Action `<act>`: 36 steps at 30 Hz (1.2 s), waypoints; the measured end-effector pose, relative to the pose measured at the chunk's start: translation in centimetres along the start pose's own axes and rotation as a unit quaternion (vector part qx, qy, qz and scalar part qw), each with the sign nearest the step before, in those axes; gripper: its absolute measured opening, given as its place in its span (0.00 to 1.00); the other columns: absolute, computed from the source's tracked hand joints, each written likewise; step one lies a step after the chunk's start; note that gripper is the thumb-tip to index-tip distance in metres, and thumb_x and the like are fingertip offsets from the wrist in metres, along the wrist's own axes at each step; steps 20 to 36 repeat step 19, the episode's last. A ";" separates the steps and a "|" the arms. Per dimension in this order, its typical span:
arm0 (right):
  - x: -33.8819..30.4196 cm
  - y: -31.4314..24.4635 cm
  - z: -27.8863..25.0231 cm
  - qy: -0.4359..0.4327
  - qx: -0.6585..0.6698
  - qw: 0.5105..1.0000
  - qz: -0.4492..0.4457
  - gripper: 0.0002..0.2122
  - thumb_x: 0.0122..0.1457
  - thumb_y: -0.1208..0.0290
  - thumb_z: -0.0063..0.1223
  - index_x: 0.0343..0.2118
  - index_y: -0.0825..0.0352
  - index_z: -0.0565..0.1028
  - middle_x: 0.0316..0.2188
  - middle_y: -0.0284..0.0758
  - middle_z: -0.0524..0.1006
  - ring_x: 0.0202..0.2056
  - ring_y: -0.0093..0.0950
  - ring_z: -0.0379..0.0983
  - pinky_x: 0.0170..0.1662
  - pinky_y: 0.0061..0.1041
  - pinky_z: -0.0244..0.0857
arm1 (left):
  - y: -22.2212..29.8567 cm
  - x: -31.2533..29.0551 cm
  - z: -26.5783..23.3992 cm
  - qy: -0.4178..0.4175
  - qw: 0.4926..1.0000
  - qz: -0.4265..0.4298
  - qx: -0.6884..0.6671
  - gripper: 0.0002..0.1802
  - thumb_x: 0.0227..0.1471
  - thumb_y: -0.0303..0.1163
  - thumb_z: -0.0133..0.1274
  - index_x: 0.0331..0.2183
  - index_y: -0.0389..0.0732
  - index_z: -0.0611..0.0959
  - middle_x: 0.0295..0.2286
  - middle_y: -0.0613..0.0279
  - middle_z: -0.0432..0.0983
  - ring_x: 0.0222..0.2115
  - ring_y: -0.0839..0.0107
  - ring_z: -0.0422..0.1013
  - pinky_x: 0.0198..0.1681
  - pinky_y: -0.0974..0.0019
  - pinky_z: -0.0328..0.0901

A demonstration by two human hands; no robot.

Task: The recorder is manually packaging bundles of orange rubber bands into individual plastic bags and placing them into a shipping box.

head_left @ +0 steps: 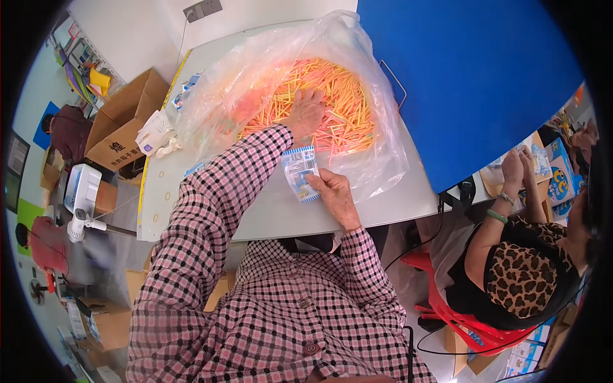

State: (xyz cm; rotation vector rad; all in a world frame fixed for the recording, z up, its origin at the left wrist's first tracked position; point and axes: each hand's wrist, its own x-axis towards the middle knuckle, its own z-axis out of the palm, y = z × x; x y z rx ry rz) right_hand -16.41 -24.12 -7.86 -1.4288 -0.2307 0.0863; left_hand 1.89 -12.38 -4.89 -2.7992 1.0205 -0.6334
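Observation:
A large clear plastic bag (217,83) lies opened out on the table, full of thin yellow, orange and pink sticks (351,105). Reaching forward, my left hand (306,113) rests palm down on the heap with its fingers stretched out; I see no stick gripped in it. Closer to me, my right hand (336,196) pinches a small flat blue-and-white printed packet (299,172) by its right side, thumb on the front. The packet stands upright near the bag's front edge, below my left wrist. Whether anything is inside it cannot be seen.
The white table (396,214) has a yellow measuring tape along its left edge. White gloves or tissues (156,134) and a cardboard box (124,121) are at the left. A blue panel (466,83) borders the right. A seated co-worker (517,262) handles packets there.

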 end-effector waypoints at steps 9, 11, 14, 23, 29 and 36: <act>-0.2 -0.5 0.0 -0.013 0.028 1.000 0.005 0.10 0.58 0.69 0.50 0.34 0.72 0.76 0.25 0.26 0.75 0.27 0.11 0.65 0.32 0.13 0.61 | -1.0 -1.8 -0.6 -0.018 0.997 -0.065 -0.026 0.07 0.43 0.31 0.50 0.27 0.40 0.80 0.37 0.60 0.65 0.42 0.64 0.58 0.41 0.53 0.51; -0.2 -0.4 -0.1 -0.004 0.035 0.999 0.009 0.10 0.58 0.69 0.50 0.35 0.72 0.76 0.26 0.26 0.75 0.28 0.11 0.66 0.33 0.13 0.62 | -2.0 -2.4 -1.2 -0.009 0.990 -0.075 -0.117 0.09 0.47 0.32 0.48 0.31 0.38 0.77 0.34 0.59 0.65 0.39 0.62 0.59 0.39 0.57 0.53; -0.2 -0.6 -0.3 0.002 0.041 0.999 0.014 0.10 0.58 0.68 0.50 0.35 0.72 0.76 0.26 0.26 0.75 0.28 0.11 0.66 0.33 0.13 0.62 | -2.0 -3.4 -5.9 -0.045 0.948 -0.125 -0.291 0.11 0.52 0.34 0.46 0.33 0.37 0.75 0.32 0.59 0.66 0.38 0.61 0.60 0.39 0.59 0.56; -0.3 -1.6 -0.2 -0.009 0.086 0.995 0.041 0.10 0.58 0.69 0.49 0.38 0.69 0.76 0.27 0.27 0.77 0.27 0.12 0.69 0.33 0.12 0.64 | -2.9 -5.7 -8.7 -0.124 0.679 -0.158 -0.707 0.15 0.57 0.40 0.43 0.42 0.43 0.76 0.45 0.57 0.67 0.42 0.65 0.60 0.44 0.58 0.57; -0.3 -1.6 -0.2 -0.009 0.086 0.995 0.041 0.10 0.58 0.69 0.49 0.38 0.69 0.76 0.27 0.27 0.77 0.27 0.12 0.69 0.33 0.12 0.64 | -2.9 -5.7 -8.7 -0.124 0.679 -0.158 -0.707 0.15 0.57 0.40 0.43 0.42 0.43 0.76 0.45 0.57 0.67 0.42 0.65 0.60 0.44 0.58 0.57; -0.3 -1.6 -0.2 -0.009 0.086 0.995 0.041 0.10 0.58 0.69 0.49 0.38 0.69 0.76 0.27 0.27 0.77 0.27 0.12 0.69 0.33 0.12 0.64 | -2.9 -5.7 -8.7 -0.124 0.679 -0.158 -0.707 0.15 0.57 0.40 0.43 0.42 0.43 0.76 0.45 0.57 0.67 0.42 0.65 0.60 0.44 0.58 0.57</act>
